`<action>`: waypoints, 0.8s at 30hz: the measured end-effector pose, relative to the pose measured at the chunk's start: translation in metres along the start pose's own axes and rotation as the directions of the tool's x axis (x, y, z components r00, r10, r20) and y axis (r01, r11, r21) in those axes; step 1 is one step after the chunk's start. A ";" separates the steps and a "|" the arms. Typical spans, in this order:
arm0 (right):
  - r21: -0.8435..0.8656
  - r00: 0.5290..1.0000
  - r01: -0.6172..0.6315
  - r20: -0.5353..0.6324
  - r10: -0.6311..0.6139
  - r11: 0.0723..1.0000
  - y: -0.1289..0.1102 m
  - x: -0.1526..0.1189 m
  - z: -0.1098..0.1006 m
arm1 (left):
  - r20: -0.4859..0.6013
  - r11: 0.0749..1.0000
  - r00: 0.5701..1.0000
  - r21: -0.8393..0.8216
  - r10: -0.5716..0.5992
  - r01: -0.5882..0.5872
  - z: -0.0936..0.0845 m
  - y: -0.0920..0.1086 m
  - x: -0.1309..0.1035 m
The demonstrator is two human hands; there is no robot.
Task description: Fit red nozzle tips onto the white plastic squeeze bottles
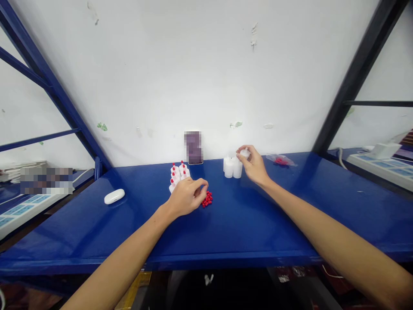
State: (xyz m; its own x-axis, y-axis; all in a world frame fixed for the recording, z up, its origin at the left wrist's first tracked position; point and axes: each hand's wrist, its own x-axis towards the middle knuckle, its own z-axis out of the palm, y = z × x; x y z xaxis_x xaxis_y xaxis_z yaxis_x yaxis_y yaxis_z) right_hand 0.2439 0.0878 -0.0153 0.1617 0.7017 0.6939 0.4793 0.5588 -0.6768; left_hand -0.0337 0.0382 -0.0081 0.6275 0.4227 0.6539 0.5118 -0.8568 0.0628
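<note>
My left hand (189,196) is over the blue table, thumb and fingertips pressed together beside a pile of small red caps (207,199); what it pinches, if anything, is hidden. Behind that hand stand several white bottles with red tips (176,174), partly covered by it. My right hand (253,163) has its fingers round a white bottle (245,153) at the back right of a cluster of white bottles (229,167). No red tips show on that cluster.
A phone (194,148) leans on the wall. A white oval case (114,196) lies at left. At right is a plastic bag with red pieces (281,160). Blue and black frame posts flank the blue table (232,232), with power strips beyond.
</note>
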 end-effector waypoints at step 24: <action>-0.160 0.999 0.051 0.017 -0.049 0.986 0.016 0.002 0.006 | 0.082 0.999 0.996 0.020 0.042 -0.043 0.005 0.009 0.005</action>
State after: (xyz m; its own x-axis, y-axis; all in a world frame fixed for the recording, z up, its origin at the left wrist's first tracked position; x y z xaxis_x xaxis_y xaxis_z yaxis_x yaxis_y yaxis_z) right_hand 0.2467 0.1001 -0.0262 0.1233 0.6807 0.7221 0.6187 0.5162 -0.5922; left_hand -0.0228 0.0339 -0.0077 0.6945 0.4095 0.5916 0.4954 -0.8684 0.0195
